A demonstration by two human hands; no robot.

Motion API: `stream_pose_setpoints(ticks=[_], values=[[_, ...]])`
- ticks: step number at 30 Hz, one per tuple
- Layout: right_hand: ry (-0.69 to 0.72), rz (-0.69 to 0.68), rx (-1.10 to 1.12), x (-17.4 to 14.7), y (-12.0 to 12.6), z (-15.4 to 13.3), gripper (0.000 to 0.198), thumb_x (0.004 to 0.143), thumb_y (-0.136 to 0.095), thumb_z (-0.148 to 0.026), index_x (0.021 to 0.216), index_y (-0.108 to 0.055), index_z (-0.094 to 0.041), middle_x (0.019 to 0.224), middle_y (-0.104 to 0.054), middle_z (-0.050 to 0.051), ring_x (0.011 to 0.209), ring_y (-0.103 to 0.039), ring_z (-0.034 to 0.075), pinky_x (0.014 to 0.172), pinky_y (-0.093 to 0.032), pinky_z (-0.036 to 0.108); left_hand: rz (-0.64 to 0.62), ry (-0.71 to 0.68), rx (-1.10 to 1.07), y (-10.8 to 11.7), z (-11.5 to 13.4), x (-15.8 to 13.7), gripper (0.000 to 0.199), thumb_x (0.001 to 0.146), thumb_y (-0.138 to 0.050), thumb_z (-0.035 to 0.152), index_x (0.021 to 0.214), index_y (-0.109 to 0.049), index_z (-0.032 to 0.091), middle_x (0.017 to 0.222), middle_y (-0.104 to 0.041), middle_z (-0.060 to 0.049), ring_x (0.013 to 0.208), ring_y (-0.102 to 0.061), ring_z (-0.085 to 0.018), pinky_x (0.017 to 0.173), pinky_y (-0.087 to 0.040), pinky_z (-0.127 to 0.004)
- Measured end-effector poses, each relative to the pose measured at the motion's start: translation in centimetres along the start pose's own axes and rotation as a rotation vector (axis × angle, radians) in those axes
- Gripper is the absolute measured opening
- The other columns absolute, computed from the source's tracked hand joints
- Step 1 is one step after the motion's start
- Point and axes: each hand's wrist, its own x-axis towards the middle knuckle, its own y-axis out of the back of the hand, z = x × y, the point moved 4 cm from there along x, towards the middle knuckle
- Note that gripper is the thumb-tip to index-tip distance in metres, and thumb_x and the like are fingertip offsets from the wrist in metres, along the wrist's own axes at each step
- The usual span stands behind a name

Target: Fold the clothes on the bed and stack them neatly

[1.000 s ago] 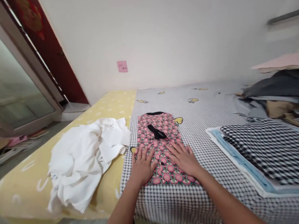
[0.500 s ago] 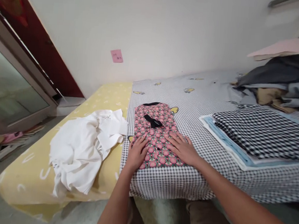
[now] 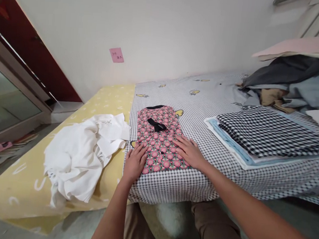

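Observation:
A pink floral garment (image 3: 157,148), folded into a flat rectangle with a black neckline, lies on the checked bed sheet (image 3: 205,97). On top of it rests a tied black fabric bow or strap (image 3: 156,125). My left hand (image 3: 135,161) lies at the garment's lower left edge, fingers stretched out and partly on the sheet. Flat on its right side is my right hand (image 3: 190,152), fingers spread. Neither hand grips anything. Left of the garment, a crumpled white cloth garment (image 3: 82,154) sits on the yellow bedding (image 3: 13,185).
To the right is a stack of folded clothes, a black-and-white checked one (image 3: 269,131) on top. Behind it rises a heap of dark and grey clothes (image 3: 287,72). A pink note (image 3: 116,55) is on the wall. The bed's front edge is close to my legs.
My view has shifted slightly to the right. My left hand has slid outward to the garment's left edge; my right hand stays on its right side.

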Motion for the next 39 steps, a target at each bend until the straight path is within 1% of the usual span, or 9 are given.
stream_pose_setpoints(ticks=[5,9,12,17,21,25,28,33,39], values=[[-0.010,0.148,0.190,-0.2,0.5,0.7,0.047,0.103,-0.039,-0.040,0.148,-0.053,-0.036,0.154,-0.053,0.004,0.145,-0.044,0.029,0.116,-0.033,0.063,0.073,0.038,-0.138,0.2,-1.0,-0.2,0.039,0.099,-0.045,0.030,0.132,-0.066,0.027,0.149,-0.059,-0.007,0.143,-0.048,-0.024,0.121,-0.031,-0.055],[-0.010,0.279,0.429,-0.6,1.5,1.0,0.045,0.099,-0.046,-0.038,0.141,-0.060,-0.033,0.145,-0.062,0.003,0.136,-0.054,0.024,0.117,-0.040,0.053,0.124,0.041,-0.234,0.0,-1.5,-0.5,0.040,0.098,-0.043,0.032,0.129,-0.068,0.025,0.146,-0.062,-0.009,0.142,-0.050,-0.026,0.121,-0.031,-0.058],[-0.066,0.343,0.585,-1.2,1.9,1.1,0.044,0.097,-0.050,-0.040,0.139,-0.063,-0.032,0.146,-0.062,0.003,0.136,-0.055,0.023,0.118,-0.040,0.048,0.172,0.064,-0.312,0.2,-1.8,-1.1,0.041,0.098,-0.043,0.036,0.128,-0.069,0.026,0.146,-0.062,-0.009,0.141,-0.051,-0.026,0.122,-0.030,-0.058],[-0.142,0.403,0.695,-2.4,2.2,1.2,0.043,0.096,-0.053,-0.047,0.134,-0.067,-0.033,0.146,-0.062,0.003,0.137,-0.055,0.024,0.120,-0.038,0.049,0.187,0.070,-0.505,1.0,-2.0,-2.4,0.050,0.102,-0.035,0.045,0.137,-0.062,0.022,0.155,-0.053,-0.011,0.146,-0.045,-0.021,0.124,-0.032,-0.048],[-0.061,0.380,0.592,-3.5,2.4,0.2,0.041,0.099,-0.050,-0.045,0.133,-0.067,-0.031,0.143,-0.064,0.005,0.137,-0.054,0.025,0.117,-0.040,0.050,0.172,0.079,-0.391,0.5,-1.6,-4.1,0.051,0.103,-0.033,0.045,0.143,-0.057,0.025,0.159,-0.048,-0.010,0.149,-0.040,-0.022,0.125,-0.029,-0.050],[0.062,0.285,0.294,-6.0,2.0,-1.6,0.049,0.096,-0.056,-0.044,0.145,-0.056,-0.034,0.153,-0.054,0.006,0.141,-0.049,0.029,0.116,-0.036,0.057,0.104,0.027,-0.041,-1.1,-0.4,-6.9,0.050,0.097,-0.053,0.042,0.146,-0.052,0.035,0.165,-0.038,-0.009,0.153,-0.031,-0.029,0.125,-0.017,-0.062],[0.172,0.188,0.071,-8.3,1.0,-2.9,0.060,0.094,-0.061,-0.044,0.152,-0.046,-0.040,0.158,-0.049,0.002,0.147,-0.040,0.032,0.117,-0.029,0.061,0.111,-0.005,0.118,-1.8,0.3,-8.6,0.060,0.093,-0.061,0.039,0.151,-0.045,0.036,0.168,-0.032,-0.009,0.155,-0.026,-0.031,0.125,-0.016,-0.063],[0.164,0.224,-0.097,-10.2,0.3,-3.5,0.063,0.100,-0.053,-0.040,0.159,-0.030,-0.042,0.159,-0.047,0.000,0.149,-0.037,0.031,0.116,-0.027,0.059,0.117,0.011,0.215,-1.8,0.4,-9.1,0.058,0.097,-0.056,0.038,0.153,-0.042,0.035,0.166,-0.036,-0.008,0.154,-0.030,-0.028,0.125,-0.021,-0.059],[0.164,0.256,-0.124,-10.2,0.2,-3.7,0.063,0.101,-0.051,-0.039,0.159,-0.028,-0.043,0.158,-0.049,0.000,0.146,-0.039,0.030,0.116,-0.027,0.057,0.095,0.053,0.272,-1.5,1.2,-9.2,0.055,0.097,-0.054,0.037,0.152,-0.044,0.036,0.165,-0.037,-0.007,0.153,-0.031,-0.030,0.124,-0.024,-0.060]])
